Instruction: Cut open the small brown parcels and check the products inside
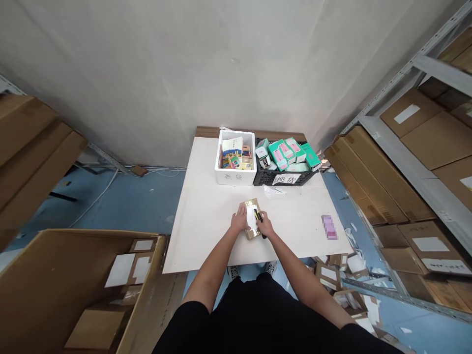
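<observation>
A small brown cardboard box (252, 236) with a white label and shiny tape lies on the white table, slightly turned. My left hand (240, 220) grips its left side, fingers over the edge and onto the top. My right hand (265, 225) is closed around a black and yellow utility knife (259, 216), held over the right part of the box. The knife's tip points away from me; whether the blade is out is too small to tell. Part of the label is hidden by my hands.
Behind the box stand a white foam bin (236, 177) of books and a black crate (260, 178) of green and pink boxes. A clear plastic bag (271, 191) lies before them. A large open carton (151, 275) is at left; shelves of cartons (424, 140) are at right.
</observation>
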`<state>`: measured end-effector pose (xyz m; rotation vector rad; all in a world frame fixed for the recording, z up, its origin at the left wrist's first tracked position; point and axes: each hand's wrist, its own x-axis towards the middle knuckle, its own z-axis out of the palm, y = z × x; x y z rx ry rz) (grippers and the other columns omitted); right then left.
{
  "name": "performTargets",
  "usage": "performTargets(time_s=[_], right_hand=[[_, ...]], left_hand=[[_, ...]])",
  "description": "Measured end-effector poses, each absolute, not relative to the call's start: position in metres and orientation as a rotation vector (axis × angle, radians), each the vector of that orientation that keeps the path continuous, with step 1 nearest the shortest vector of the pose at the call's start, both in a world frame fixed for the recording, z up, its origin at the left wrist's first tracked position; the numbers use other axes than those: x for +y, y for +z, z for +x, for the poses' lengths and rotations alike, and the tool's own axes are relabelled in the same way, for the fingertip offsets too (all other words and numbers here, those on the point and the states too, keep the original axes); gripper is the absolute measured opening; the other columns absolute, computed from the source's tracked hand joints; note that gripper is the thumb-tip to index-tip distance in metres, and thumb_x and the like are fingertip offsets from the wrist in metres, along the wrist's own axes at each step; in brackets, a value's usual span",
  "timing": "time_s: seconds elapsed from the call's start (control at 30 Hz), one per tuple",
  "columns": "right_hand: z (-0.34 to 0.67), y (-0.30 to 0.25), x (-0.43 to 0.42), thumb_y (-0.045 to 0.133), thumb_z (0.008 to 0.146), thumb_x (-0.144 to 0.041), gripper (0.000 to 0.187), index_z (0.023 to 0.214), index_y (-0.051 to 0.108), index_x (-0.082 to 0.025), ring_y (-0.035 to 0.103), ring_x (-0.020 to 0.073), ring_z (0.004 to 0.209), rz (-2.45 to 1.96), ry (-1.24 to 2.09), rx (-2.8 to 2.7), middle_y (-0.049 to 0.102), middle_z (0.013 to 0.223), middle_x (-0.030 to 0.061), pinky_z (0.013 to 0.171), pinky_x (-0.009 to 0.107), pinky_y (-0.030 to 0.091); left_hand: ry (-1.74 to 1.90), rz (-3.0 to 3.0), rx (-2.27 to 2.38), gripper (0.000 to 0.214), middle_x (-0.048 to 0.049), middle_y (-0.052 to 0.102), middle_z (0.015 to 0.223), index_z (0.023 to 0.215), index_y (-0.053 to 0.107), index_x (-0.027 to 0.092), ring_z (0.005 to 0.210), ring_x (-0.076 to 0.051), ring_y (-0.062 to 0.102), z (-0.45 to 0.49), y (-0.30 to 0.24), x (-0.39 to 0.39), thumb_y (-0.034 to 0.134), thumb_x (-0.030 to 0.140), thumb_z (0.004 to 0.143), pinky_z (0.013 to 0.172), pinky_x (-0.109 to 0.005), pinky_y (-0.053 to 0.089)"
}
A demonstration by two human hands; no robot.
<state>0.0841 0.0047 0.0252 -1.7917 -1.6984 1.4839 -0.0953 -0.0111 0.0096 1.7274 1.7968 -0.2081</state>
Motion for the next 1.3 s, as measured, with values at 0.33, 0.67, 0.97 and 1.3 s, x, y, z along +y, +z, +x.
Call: performTargets(time_s=[0.33, 0.67, 0.97, 1.3], right_hand=[[0.019, 0.051, 0.06, 0.054, 0.097, -0.016, 0.044, 0.14, 0.05, -0.025, 0.07, 0.0249, 0.102, -1.857, 0.96, -2.463, 0.073, 0.118, 0.0091, 0.083, 0.03, 0.048], [0.032, 0.058, 0.042, 0.064, 0.087, -0.013, 0.068, 0.151, 0.043, -0.026, 0.071, 0.0278, 0.109, -1.946, 0.961, -2.61, 0.073, 0.121, 0.0107, 0.076, 0.029, 0.047], [0.068, 0.075, -0.006, 0.073, 0.087, -0.026, 0.055, 0.137, 0.054, -0.022, 0.072, 0.0306, 0.105, -1.992, 1.096, -2.762, 0.072, 0.118, 0.015, 0.073, 0.03, 0.05], [0.124, 0.063, -0.061, 0.068, 0.076, -0.01, 0.059, 0.132, 0.06, -0.026, 0.074, 0.0341, 0.098, -1.991, 1.153, -2.612, 0.075, 0.105, 0.0141, 0.076, 0.036, 0.052]], left_hand=[[-0.204, 1.701, 1.81, 0.135, -0.0151, -0.002, 0.177, 0.17, -0.001, 0.02, 0.164, -0.03, -0.002, -0.093, 0.013, -0.008, 0.087, 0.044, 0.07, 0.128, -0.049, 0.024], [-0.09, 1.529, 1.897, 0.142, -0.0118, 0.008, 0.178, 0.169, -0.001, 0.029, 0.164, -0.033, 0.003, -0.09, 0.022, -0.008, 0.093, 0.041, 0.063, 0.129, -0.049, 0.022], [-0.154, 1.464, 1.956, 0.143, -0.0084, 0.021, 0.176, 0.168, -0.007, 0.036, 0.161, -0.043, 0.008, -0.091, 0.028, -0.01, 0.09, 0.048, 0.064, 0.119, -0.054, 0.036], [-0.184, 1.541, 1.934, 0.144, -0.0094, 0.019, 0.177, 0.169, -0.005, 0.033, 0.16, -0.048, 0.01, -0.086, 0.028, -0.007, 0.088, 0.052, 0.061, 0.116, -0.055, 0.039]])
